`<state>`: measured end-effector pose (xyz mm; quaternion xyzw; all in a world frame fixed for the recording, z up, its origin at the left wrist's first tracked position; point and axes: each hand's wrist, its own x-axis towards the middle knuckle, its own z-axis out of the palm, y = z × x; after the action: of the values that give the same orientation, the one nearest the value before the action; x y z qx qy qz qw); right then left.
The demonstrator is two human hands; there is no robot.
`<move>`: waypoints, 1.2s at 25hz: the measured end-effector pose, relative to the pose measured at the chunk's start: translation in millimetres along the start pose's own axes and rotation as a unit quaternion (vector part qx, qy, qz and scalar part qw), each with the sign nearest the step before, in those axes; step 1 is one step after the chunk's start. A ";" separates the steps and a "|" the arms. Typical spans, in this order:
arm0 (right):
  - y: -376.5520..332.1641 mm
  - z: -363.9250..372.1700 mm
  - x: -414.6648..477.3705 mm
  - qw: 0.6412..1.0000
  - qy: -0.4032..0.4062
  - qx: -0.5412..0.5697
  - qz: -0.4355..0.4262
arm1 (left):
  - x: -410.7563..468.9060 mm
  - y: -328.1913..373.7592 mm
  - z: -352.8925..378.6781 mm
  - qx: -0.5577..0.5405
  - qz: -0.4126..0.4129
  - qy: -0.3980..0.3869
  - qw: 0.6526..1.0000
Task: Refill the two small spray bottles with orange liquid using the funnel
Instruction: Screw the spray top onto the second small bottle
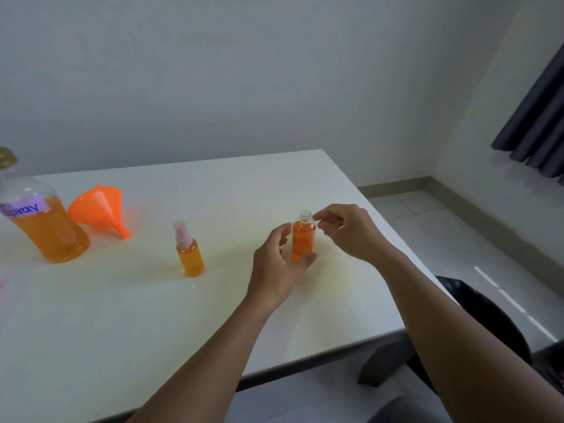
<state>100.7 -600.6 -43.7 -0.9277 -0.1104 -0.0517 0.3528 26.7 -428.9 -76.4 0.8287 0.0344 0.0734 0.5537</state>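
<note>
The left hand (279, 264) is half-curled around the lower body of an uncapped spray bottle (303, 239), thumb and fingers loosely cupping its sides as it stands upright on the white bench (91, 331). The right hand (345, 232) is pinched nearly closed beside the bare threaded neck, at about 3 o'clock from it; whether it grips anything I cannot tell. The bottle is filled with orange liquid to its shoulder. At 9 o'clock stands a capped spray bottle (189, 254), also full; farther left lie an orange funnel (97, 209) and a large labelled bottle (42, 218).

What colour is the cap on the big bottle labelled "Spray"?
Gold, on the big bottle at the table's far left; the head view, the only one, shows it.
</note>
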 end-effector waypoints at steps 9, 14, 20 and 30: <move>-4.6 31.7 29.1 0.994 -0.095 -0.041 0.020 | -10.6 -19.6 -34.2 0.014 0.031 0.020 0.999; -54.6 -1.7 3.4 0.996 0.018 0.090 -0.021 | -24.7 -26.5 -53.2 0.013 0.034 0.032 0.999; -101.7 -46.8 -41.8 0.883 0.053 0.450 -0.123 | -29.1 -24.2 -64.2 0.018 0.016 0.013 1.000; -105.5 -24.1 -42.1 0.909 0.035 0.399 -0.116 | -34.5 -17.9 -72.0 0.012 0.010 -0.011 1.000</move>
<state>34.0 -547.1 34.8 -0.6881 -0.2166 -0.0763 0.6883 -18.4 -361.1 -68.7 0.8365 0.0211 0.0697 0.5431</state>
